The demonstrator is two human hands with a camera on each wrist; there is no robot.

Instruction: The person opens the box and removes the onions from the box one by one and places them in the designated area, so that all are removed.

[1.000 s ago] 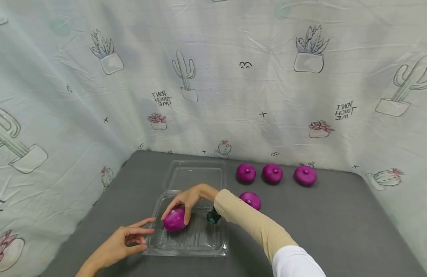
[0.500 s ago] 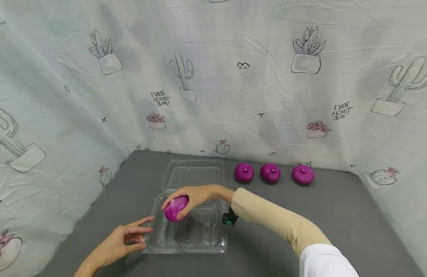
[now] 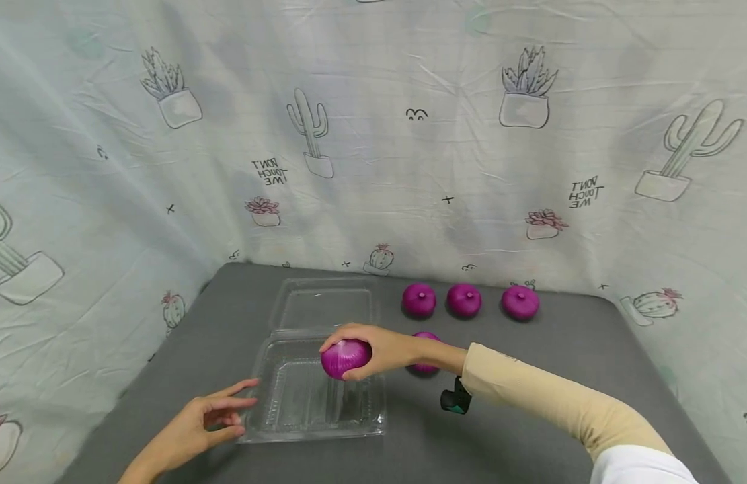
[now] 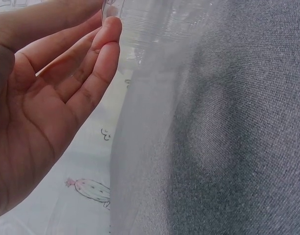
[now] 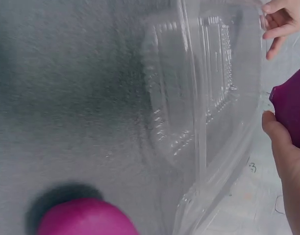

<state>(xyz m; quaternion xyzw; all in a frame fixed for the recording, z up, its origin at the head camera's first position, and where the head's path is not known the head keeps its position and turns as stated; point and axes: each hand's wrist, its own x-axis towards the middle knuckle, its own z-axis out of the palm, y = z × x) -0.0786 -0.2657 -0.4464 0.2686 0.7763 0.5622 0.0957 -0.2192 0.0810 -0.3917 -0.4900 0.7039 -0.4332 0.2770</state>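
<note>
My right hand (image 3: 385, 351) grips a red onion (image 3: 344, 359) from its right side, fingers over the top and thumb below. It is held up over the right half of a clear plastic clamshell container (image 3: 312, 435). In the right wrist view the held onion (image 5: 294, 110) shows only partly, at the right edge. The left hand (image 3: 198, 423) is at the container's left rim, thumb and fingers apart, fingertips right at the plastic. Seen from the left wrist, its fingers (image 4: 98, 73) are gently bent. The container's lid (image 3: 325, 306) lies folded open behind the tray part.
Behind my right wrist sits another red onion (image 3: 426, 335), partly hidden. Farther back stand three more onions (image 3: 419, 300) in a row on the grey tabletop (image 3: 530, 383). A printed curtain (image 3: 361, 148) encloses the table at the back and sides.
The right hand has lifted the onion from inside the container and carried it up and to the right. The left hand stays by the rim. The view has shifted slightly.
</note>
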